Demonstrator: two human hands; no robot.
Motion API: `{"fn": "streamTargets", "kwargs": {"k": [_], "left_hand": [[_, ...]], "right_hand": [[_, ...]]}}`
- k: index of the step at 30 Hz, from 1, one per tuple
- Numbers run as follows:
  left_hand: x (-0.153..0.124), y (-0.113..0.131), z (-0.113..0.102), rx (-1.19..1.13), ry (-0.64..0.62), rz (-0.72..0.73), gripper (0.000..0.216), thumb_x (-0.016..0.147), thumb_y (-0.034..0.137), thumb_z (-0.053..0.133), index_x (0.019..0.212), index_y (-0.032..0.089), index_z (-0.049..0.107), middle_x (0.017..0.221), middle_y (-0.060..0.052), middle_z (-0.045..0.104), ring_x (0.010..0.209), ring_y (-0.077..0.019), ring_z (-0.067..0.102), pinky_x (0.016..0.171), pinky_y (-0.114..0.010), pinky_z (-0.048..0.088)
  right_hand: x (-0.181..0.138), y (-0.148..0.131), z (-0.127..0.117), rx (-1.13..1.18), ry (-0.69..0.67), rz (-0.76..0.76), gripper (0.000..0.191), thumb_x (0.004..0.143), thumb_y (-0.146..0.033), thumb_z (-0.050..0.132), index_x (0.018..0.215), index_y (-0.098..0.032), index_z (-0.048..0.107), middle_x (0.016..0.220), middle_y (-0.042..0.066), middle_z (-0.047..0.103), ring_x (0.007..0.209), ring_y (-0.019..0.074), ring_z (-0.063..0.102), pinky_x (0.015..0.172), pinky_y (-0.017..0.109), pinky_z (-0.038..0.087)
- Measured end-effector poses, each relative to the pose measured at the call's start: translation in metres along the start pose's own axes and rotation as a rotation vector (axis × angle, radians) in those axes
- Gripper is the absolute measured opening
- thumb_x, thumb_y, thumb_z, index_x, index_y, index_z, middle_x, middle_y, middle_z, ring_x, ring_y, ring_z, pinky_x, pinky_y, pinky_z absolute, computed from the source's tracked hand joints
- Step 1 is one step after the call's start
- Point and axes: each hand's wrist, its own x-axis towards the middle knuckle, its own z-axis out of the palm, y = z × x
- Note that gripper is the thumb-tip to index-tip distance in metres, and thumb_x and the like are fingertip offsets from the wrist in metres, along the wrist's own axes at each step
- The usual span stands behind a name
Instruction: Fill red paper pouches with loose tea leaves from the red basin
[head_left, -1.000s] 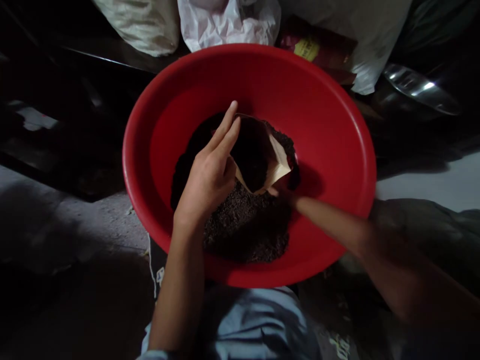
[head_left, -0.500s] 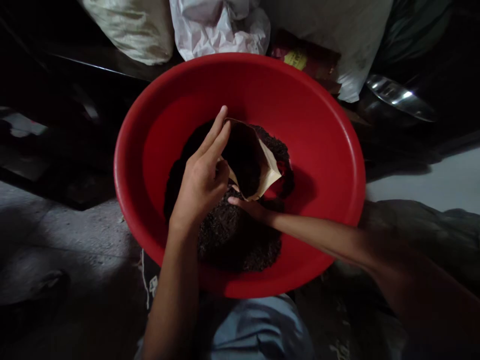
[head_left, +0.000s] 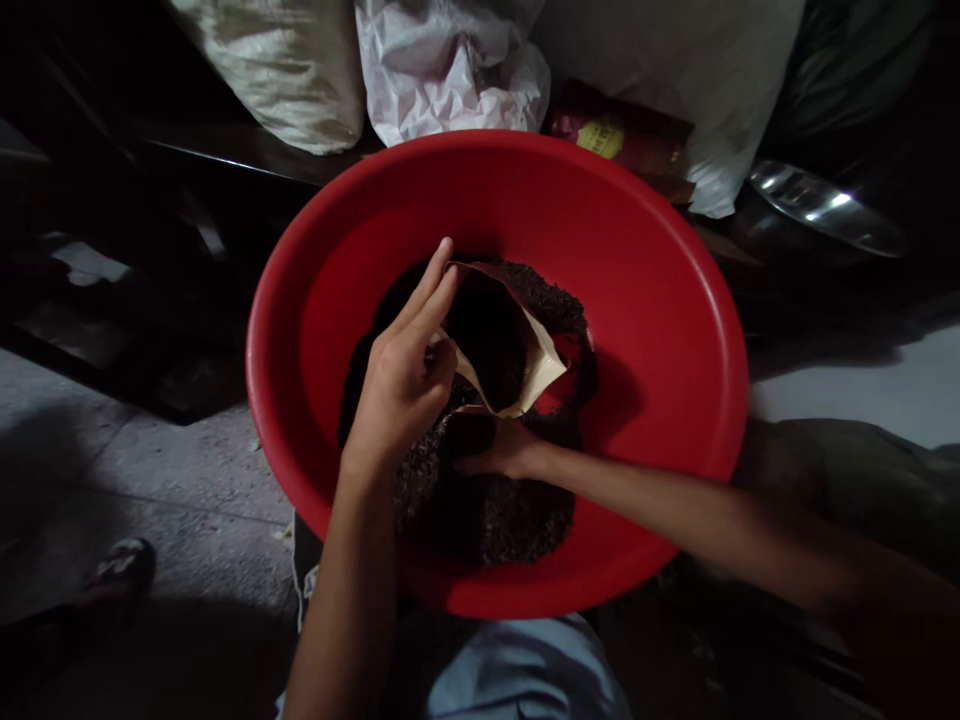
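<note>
A big red plastic basin (head_left: 660, 270) holds a heap of dark, shredded, dry stuff (head_left: 525, 520) that looks like loose tea leaves. Inside it my left hand (head_left: 409, 370) grips the left edge of a tan paper bag (head_left: 546, 368), two fingers stretched along its outside and the thumb bent in. The bag's mouth gapes upward; its inside is dark, so how full it is does not show. Just below the bag, my right hand (head_left: 510, 452) is cupped around a handful of the dark leaves. Its fingers are partly hidden by shadow and leaves.
Behind the basin stand a cream sack (head_left: 300, 80), a crumpled white plastic bag (head_left: 457, 80) and a dark red packet with a yellow label (head_left: 600, 135). A shiny metal bowl (head_left: 832, 205) lies at the right. At lower left, a foot in a sandal (head_left: 124, 565) rests on the concrete floor (head_left: 217, 470).
My right hand has shifted from against the bag's lower edge slightly down into the leaves and now cups some. My left hand keeps its hold on the bag. The whole view has shifted slightly.
</note>
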Motion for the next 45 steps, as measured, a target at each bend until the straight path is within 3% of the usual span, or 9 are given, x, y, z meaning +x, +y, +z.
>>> {"fn": "streamTargets", "kwargs": {"k": [5,8,15,22,26,31,37,42,45], "left_hand": [[0.000,0.002,0.000,0.008,0.003,-0.008,0.058,0.106,0.028,0.047,0.162,0.036,0.036,0.172,-0.002,0.032,0.159,-0.0321,0.030,0.129,-0.059,0.030],[0.000,0.003,0.001,0.002,0.002,-0.026,0.059,0.105,0.026,0.048,0.162,0.036,0.036,0.173,-0.002,0.030,0.159,-0.0332,0.030,0.128,-0.059,0.031],[-0.001,0.009,0.005,-0.009,-0.006,-0.036,0.065,0.104,0.017,0.046,0.162,0.043,0.033,0.172,0.007,0.030,0.158,-0.0274,0.031,0.130,-0.053,0.034],[-0.001,0.013,0.004,-0.008,-0.034,-0.024,0.075,0.097,0.008,0.050,0.161,0.042,0.033,0.173,0.008,0.029,0.158,-0.0259,0.031,0.131,-0.052,0.033],[-0.001,0.011,0.006,0.025,-0.049,-0.005,0.083,0.090,0.000,0.045,0.163,0.038,0.033,0.173,0.007,0.028,0.159,-0.0216,0.030,0.133,-0.047,0.030],[-0.002,0.011,0.009,0.018,-0.021,-0.003,0.082,0.089,0.000,0.043,0.163,0.035,0.034,0.173,0.003,0.028,0.159,-0.0232,0.031,0.130,-0.049,0.035],[-0.002,0.010,0.009,-0.024,0.003,-0.041,0.072,0.099,0.013,0.049,0.163,0.040,0.032,0.174,0.004,0.025,0.160,-0.0270,0.028,0.131,-0.052,0.032],[-0.002,0.011,0.010,-0.026,0.025,-0.055,0.070,0.100,0.013,0.046,0.163,0.041,0.031,0.174,0.004,0.026,0.159,-0.0285,0.029,0.131,-0.056,0.030],[-0.002,0.012,0.010,-0.012,0.024,-0.054,0.071,0.099,0.010,0.046,0.162,0.040,0.032,0.174,0.003,0.027,0.159,-0.0280,0.029,0.131,-0.055,0.030]], "right_hand": [[-0.044,-0.037,-0.031,0.211,-0.138,-0.185,0.033,0.062,-0.031,0.085,0.089,-0.019,0.068,0.083,0.000,0.070,0.078,0.0176,0.066,0.079,0.033,0.059],[-0.067,-0.054,-0.049,0.317,-0.218,-0.161,0.035,0.064,-0.029,0.084,0.093,-0.018,0.068,0.076,-0.003,0.064,0.066,0.0121,0.059,0.063,0.026,0.053],[-0.092,-0.097,-0.085,0.431,-0.094,-0.150,0.034,0.073,-0.031,0.076,0.105,-0.022,0.069,0.082,0.001,0.069,0.066,0.0161,0.063,0.059,0.029,0.054],[-0.035,-0.123,-0.074,-0.354,0.491,-0.515,0.043,0.081,-0.032,0.075,0.122,-0.021,0.067,0.118,0.009,0.067,0.112,0.0300,0.063,0.101,0.049,0.055],[0.001,-0.120,-0.061,-0.867,0.588,-0.462,0.050,0.085,-0.014,0.064,0.136,-0.016,0.061,0.123,0.015,0.063,0.117,0.0342,0.061,0.105,0.056,0.048],[0.005,-0.115,-0.066,-0.908,0.451,-0.528,0.023,0.097,-0.016,0.051,0.109,-0.014,0.071,0.102,0.012,0.069,0.098,0.0256,0.065,0.095,0.042,0.051],[-0.063,-0.107,-0.084,-0.813,0.607,-0.903,0.021,0.100,-0.025,0.052,0.100,-0.025,0.073,0.086,0.004,0.071,0.081,0.0214,0.064,0.084,0.039,0.053],[-0.043,-0.055,-0.126,-0.673,0.739,-0.566,0.025,0.102,-0.031,0.048,0.095,-0.025,0.072,0.086,0.005,0.073,0.078,0.0206,0.065,0.077,0.036,0.051],[0.005,-0.005,-0.155,-0.804,0.498,-0.140,0.024,0.101,-0.032,0.051,0.103,-0.020,0.072,0.102,0.010,0.074,0.091,0.0218,0.066,0.086,0.035,0.049]]}}
